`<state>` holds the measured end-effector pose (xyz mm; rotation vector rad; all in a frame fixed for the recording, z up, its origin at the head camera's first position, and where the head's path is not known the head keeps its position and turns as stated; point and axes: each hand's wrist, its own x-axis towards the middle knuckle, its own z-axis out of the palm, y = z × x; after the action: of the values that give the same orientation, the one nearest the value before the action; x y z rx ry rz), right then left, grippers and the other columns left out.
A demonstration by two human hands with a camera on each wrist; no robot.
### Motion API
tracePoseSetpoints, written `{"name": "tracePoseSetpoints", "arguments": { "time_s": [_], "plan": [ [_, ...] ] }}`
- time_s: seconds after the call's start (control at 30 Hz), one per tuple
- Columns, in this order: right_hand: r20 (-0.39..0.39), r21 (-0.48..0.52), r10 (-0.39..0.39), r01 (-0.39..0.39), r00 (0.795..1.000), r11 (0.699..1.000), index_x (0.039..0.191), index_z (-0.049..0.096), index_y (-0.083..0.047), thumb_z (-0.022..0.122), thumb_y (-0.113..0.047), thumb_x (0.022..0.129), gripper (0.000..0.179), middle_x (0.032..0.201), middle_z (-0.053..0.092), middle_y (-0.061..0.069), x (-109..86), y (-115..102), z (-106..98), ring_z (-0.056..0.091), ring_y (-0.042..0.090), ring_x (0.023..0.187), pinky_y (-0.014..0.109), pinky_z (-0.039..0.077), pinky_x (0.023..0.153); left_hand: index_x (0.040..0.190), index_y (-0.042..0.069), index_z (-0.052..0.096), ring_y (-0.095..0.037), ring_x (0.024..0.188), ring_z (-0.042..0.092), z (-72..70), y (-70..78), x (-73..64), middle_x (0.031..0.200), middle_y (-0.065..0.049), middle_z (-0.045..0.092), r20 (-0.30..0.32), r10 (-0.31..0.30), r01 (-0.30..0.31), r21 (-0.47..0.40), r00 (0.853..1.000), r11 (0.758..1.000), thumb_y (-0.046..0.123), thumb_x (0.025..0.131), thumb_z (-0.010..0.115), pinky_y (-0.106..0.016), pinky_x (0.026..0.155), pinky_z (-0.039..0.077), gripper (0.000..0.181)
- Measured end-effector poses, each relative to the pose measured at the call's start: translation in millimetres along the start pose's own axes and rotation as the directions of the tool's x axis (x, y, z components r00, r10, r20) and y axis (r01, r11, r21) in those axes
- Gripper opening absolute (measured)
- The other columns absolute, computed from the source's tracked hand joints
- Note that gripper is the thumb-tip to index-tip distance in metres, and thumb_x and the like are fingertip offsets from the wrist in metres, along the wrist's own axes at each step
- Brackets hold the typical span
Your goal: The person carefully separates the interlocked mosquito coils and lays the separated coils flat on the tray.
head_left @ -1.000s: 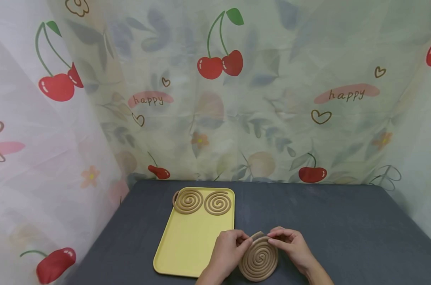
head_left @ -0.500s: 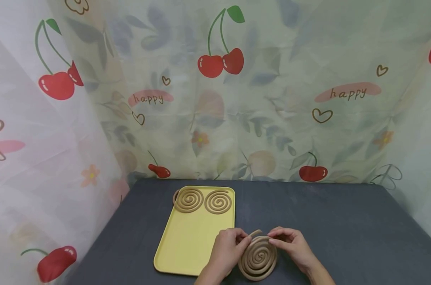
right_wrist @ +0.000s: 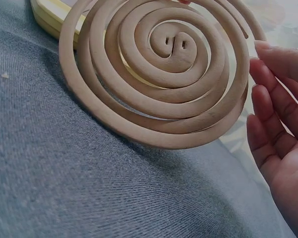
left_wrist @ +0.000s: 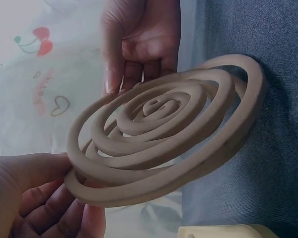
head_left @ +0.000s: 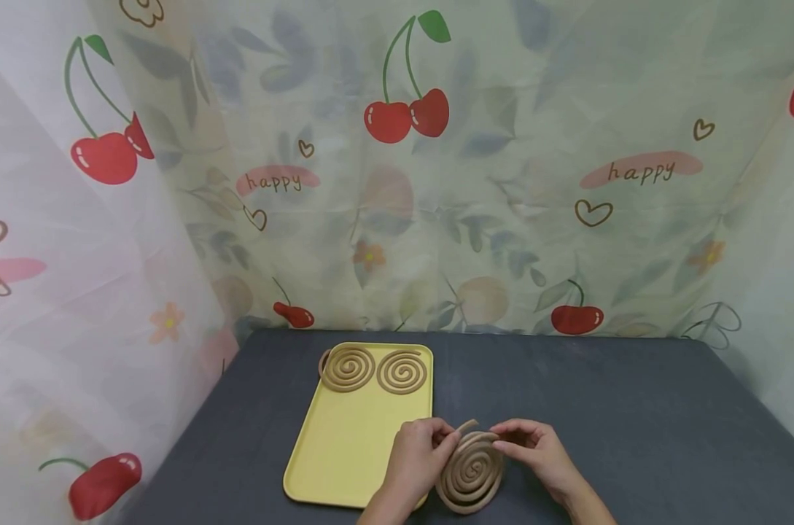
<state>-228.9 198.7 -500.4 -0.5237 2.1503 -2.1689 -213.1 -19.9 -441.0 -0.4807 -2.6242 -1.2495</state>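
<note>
Since the earlier frames, the brown spiral coil [head_left: 475,469] has been shifted slightly left and its rings have been spread apart. Its upper left rim is pinched by the left hand [head_left: 413,453], its upper right rim by the right hand [head_left: 536,449]. It is held tilted at the yellow tray's [head_left: 351,445] right side; whether the dark cloth [head_left: 606,415] is touched cannot be told. The outer end is pointed up and rightward; its slight long axis is slanted likewise.
</note>
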Motion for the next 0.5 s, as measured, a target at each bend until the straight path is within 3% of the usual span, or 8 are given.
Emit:
{"name": "tracePoseSetpoints", "arguments": {
  "time_s": [0.23, 0.5],
  "plan": [
    [-0.002, -0.034, 0.022, -0.022, 1.000, 0.999, 0.110, 0.058, 0.014, 0.062, -0.005, 0.086, 0.031, 0.093, 0.068, -0.012, 1.2, -0.7, 1.0, 0.062, 0.004, 0.085, 0.021, 0.051, 0.076, 0.074, 0.010, 0.072, 0.006, 0.054, 0.050, 1.2, 0.4, -0.3, 0.060, 0.007, 0.064, -0.035, 0.009, -0.009, -0.001, 0.999, 1.000, 0.018, 0.083, 0.068, -0.013, 0.051, 0.041, 0.013],
    [-0.038, -0.051, 0.084, -0.085, 0.996, 0.995, 0.108, 0.059, 0.012, 0.065, -0.008, 0.085, 0.031, 0.091, 0.067, -0.013, 1.0, -1.6, 3.2, 0.062, 0.004, 0.085, 0.021, 0.050, 0.077, 0.074, 0.010, 0.072, 0.007, 0.054, 0.049, 3.5, -0.7, -0.4, 0.060, 0.007, 0.064, -0.034, 0.002, -0.002, -0.006, 0.999, 1.000, 0.018, 0.084, 0.067, -0.013, 0.050, 0.041, 0.013]
  ]
}}
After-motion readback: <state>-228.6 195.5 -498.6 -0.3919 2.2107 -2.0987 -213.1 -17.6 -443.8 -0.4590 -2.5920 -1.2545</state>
